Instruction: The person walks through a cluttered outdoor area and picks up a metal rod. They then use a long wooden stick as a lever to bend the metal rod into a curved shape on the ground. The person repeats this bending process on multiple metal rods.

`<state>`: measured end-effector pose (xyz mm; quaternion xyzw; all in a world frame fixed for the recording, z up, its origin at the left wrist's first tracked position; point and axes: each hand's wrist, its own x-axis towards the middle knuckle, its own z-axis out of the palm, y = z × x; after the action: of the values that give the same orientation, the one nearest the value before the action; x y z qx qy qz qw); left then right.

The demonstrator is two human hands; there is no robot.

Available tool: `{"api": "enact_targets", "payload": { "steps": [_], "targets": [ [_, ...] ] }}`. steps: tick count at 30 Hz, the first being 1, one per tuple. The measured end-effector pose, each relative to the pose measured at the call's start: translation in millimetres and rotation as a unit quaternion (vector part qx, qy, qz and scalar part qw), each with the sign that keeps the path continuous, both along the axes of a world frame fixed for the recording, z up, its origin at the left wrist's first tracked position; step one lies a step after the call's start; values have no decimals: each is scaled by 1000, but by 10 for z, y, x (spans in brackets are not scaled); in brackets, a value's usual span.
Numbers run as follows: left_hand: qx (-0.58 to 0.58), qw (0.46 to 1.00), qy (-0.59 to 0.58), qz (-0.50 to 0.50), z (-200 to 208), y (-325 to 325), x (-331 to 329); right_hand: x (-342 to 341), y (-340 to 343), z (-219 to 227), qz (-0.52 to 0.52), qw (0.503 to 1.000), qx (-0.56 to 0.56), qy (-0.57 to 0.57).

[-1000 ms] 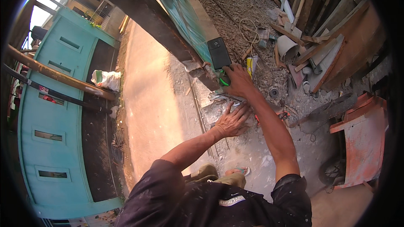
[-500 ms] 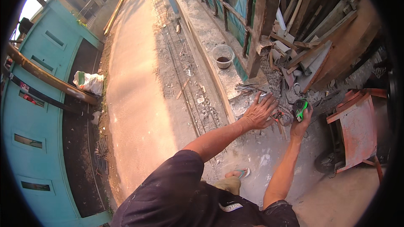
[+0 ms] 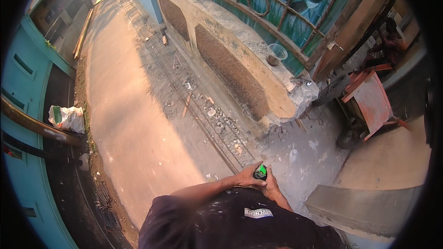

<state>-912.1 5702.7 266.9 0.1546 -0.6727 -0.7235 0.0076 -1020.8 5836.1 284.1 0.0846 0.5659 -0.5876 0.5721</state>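
A green and black tape measure [image 3: 260, 171] is held close in front of my body, between both hands. My left hand [image 3: 248, 176] closes on it from the left, thumb and fingers at its edge. From the other side my right hand [image 3: 272, 186] grips it, the thumb along its side. No drawn-out tape blade can be made out. Just beyond my hands, long steel bars [image 3: 216, 144] tied as a narrow cage lie on the ground among rubble.
A low wall [image 3: 230, 76] with a broken end runs ahead, bearing a clear plastic tub [image 3: 277, 54] and a barred fence. On the right stand a red wheelbarrow [image 3: 369, 103] and a concrete ledge [image 3: 364, 205]. A white sack [image 3: 68, 119] stands left of the sunlit lane.
Both hands have drawn back from the wall's end toward my body. My left hand, spread before, now grips the tape measure with my right. The view has turned.
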Motion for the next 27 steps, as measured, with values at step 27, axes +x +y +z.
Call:
{"api": "enact_targets", "payload": {
  "steps": [27],
  "targets": [
    [-164,778,-154,587,749,-4406,3981,3516,-6798,409,719,665,-156,-131]
  ]
}}
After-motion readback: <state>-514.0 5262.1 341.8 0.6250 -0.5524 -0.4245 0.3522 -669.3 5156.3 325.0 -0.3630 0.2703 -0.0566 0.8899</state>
